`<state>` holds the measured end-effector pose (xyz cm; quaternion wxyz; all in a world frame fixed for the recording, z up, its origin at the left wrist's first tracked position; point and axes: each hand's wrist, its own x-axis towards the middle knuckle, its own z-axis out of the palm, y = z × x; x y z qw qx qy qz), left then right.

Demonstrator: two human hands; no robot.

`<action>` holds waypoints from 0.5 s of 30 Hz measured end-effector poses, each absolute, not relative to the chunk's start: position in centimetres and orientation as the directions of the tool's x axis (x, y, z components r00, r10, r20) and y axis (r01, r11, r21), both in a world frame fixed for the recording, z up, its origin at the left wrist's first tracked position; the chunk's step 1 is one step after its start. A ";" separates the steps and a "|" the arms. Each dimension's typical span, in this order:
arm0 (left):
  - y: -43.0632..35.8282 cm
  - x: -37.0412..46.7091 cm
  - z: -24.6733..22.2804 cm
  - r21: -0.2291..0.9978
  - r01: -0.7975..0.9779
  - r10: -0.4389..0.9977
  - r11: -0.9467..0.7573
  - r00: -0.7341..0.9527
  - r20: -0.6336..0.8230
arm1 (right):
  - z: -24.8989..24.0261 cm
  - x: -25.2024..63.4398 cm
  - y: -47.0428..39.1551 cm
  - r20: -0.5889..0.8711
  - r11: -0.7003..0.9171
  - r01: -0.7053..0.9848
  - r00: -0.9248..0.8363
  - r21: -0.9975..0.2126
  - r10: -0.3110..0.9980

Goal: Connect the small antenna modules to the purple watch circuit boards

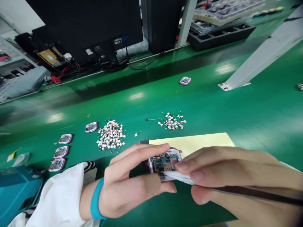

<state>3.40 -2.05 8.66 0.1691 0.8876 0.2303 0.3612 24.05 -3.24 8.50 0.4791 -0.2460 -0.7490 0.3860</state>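
Note:
My left hand (127, 186), a teal band round its wrist, grips a small purple-rimmed device housing (165, 159) by its edges. The housing lies face up with its circuit board and a metal card slot exposed. Between the thumb and fingers of my right hand (227, 170) are tweezers (182, 177) with pale tips and a dark shank. Their tips reach the lower part of the board; whether anything is pinched there I cannot tell. Beyond my hands lie two heaps of tiny pale square parts with short leads, a larger heap (111, 135) and a smaller heap (172, 121).
A yellow sheet (203, 142) lies under the work. Several similar housings (61, 152) sit at left, and another housing (185, 81) farther back. A white metal post (262, 53) stands at right. A black monitor (90, 25) and stacked trays (222, 34) line the back.

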 end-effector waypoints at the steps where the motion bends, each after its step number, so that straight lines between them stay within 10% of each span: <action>1: -2.0 3.4 8.6 0.456 0.278 0.516 -0.845 0.644 0.565 | 8.5 24.1 -3.3 0.540 0.592 -0.011 -0.425 -0.806 0.727; 15: -0.9 3.1 9.2 0.441 0.221 0.454 -0.870 0.711 0.537 | 8.8 23.8 -5.0 0.417 0.467 0.136 -0.285 -0.874 0.863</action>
